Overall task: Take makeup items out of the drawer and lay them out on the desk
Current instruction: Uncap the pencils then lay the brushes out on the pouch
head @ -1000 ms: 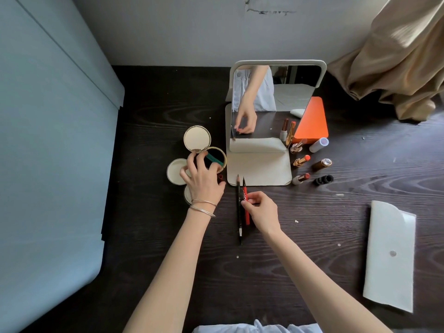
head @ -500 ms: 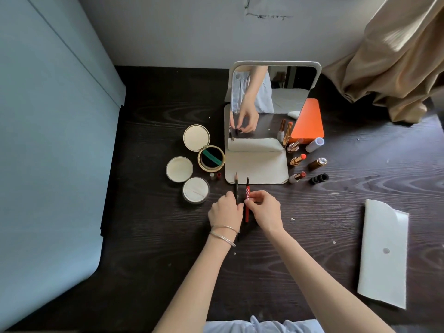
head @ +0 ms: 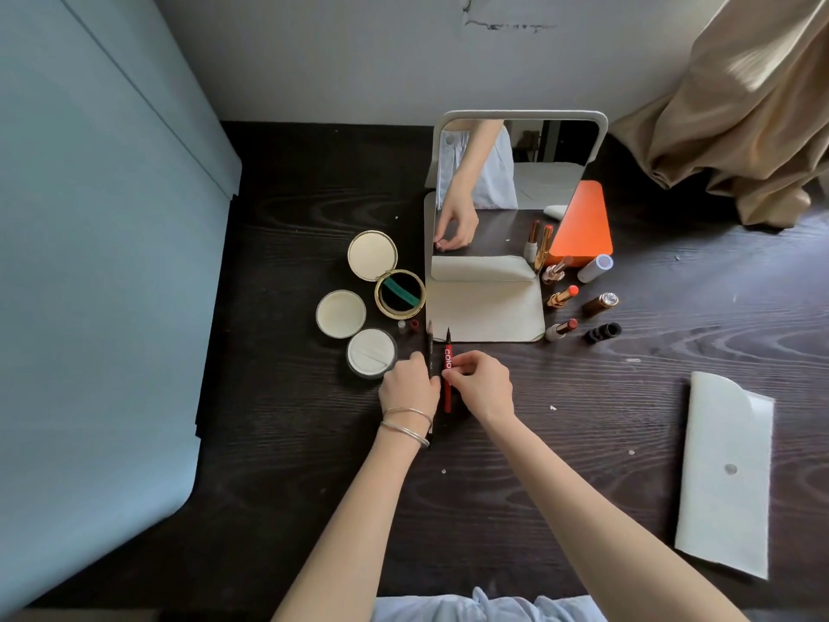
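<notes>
**Pencils being squared up in front of the mirror**

The dark wood-grain worktop point(head: 583, 442) already carries most of the layout, so the task looks well along; no drawer is in view. A standing mirror point(head: 511, 190) on its pale base sits at the back centre, probably as the anchor that the items are grouped around. A white pouch point(head: 726, 473) lies apart at the right, and an orange case point(head: 583, 222) leans behind the mirror.

Left of the mirror base sit an open gold-rimmed compact point(head: 386, 276) and two round cream-topped pots point(head: 341, 313), close together as one cluster. Right of the base, several lipsticks point(head: 561, 296) lie in a loose column, uncapped, with their caps just beside them.

Just in front of the base, two slim pencils lie side by side, tips toward the mirror: a black pencil point(head: 430, 352) and a red pencil point(head: 447, 379) with white lettering. The left hand point(head: 409, 388) has its fingers curled against the black one; the right hand point(head: 482, 383) pinches the red one at mid-length. Judging by the parallel lie, both hands are aligning the pair into a neat row.
</notes>
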Motion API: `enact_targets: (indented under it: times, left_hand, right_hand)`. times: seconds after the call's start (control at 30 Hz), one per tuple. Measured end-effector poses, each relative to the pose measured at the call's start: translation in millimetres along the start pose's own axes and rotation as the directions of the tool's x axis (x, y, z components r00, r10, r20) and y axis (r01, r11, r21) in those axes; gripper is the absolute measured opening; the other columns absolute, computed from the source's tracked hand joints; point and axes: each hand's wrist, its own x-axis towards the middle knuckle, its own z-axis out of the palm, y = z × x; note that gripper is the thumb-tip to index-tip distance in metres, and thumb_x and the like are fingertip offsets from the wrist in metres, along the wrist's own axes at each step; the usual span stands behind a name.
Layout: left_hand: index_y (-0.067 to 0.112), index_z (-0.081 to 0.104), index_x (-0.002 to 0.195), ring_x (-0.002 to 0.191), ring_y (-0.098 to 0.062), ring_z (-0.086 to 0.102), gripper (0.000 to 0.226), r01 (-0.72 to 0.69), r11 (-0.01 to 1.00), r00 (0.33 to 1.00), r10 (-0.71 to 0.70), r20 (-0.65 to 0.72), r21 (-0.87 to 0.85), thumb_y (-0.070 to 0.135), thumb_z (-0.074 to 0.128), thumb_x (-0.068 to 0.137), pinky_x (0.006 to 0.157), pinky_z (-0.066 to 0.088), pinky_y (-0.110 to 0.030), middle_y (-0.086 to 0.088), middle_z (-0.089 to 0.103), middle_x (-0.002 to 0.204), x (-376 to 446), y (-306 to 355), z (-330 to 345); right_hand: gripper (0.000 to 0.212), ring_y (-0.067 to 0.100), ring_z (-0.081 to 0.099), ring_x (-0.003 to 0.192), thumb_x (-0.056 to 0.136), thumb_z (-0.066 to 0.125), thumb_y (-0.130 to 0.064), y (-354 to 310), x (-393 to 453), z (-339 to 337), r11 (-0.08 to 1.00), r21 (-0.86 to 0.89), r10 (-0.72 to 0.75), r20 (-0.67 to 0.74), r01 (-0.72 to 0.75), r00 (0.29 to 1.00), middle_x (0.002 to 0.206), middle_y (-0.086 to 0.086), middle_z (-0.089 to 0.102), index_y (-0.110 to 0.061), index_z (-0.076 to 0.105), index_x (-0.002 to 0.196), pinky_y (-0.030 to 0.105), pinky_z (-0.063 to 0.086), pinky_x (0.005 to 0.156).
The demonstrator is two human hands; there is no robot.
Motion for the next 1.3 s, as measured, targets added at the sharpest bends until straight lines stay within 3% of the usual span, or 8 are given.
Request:
enact_targets:
  times: [0.33,1.13,1.3]
  left_hand:
    - [0.010,0.054,0.106,0.101,-0.032,0.062,0.026,-0.024,0.999,1.000,0.024,-0.005,-0.022,0.032,0.054,0.090,0.082,0.054,-0.041,-0.012,0.064,0.106,1.6,-0.4,4.3]
    - [0.015,0.057,0.095,0.090,-0.023,0.064,0.018,0.001,0.987,0.999,-0.008,-0.044,-0.159,0.031,0.057,0.089,0.067,0.045,-0.029,-0.005,0.067,0.092,1.6,-7.5,4.1]
    - [0.015,0.057,0.094,0.088,-0.023,0.064,0.018,0.009,0.986,0.999,-0.016,-0.041,-0.167,0.032,0.057,0.089,0.068,0.047,-0.030,-0.005,0.067,0.090,1.6,-7.9,4.4]
  right_hand:
    - [0.019,0.011,0.061,0.086,0.081,0.070,-0.026,-0.6,3.3,-0.5,0.998,-0.046,-0.035,-0.035,0.033,0.999,0.083,-0.009,0.062,-0.020,0.064,0.098,0.028,0.048,0.077]
    - [0.020,0.016,0.062,0.090,0.084,0.065,-0.029,-1.0,2.3,4.6,0.996,-0.087,-0.023,-0.021,0.021,1.000,0.086,-0.008,0.062,-0.019,0.061,0.101,0.033,0.049,0.078]
    - [0.023,0.013,0.060,0.086,0.084,0.067,-0.027,0.1,1.9,4.5,0.996,-0.063,-0.064,-0.034,0.062,0.997,0.085,-0.005,0.062,-0.015,0.060,0.103,0.026,0.043,0.071]
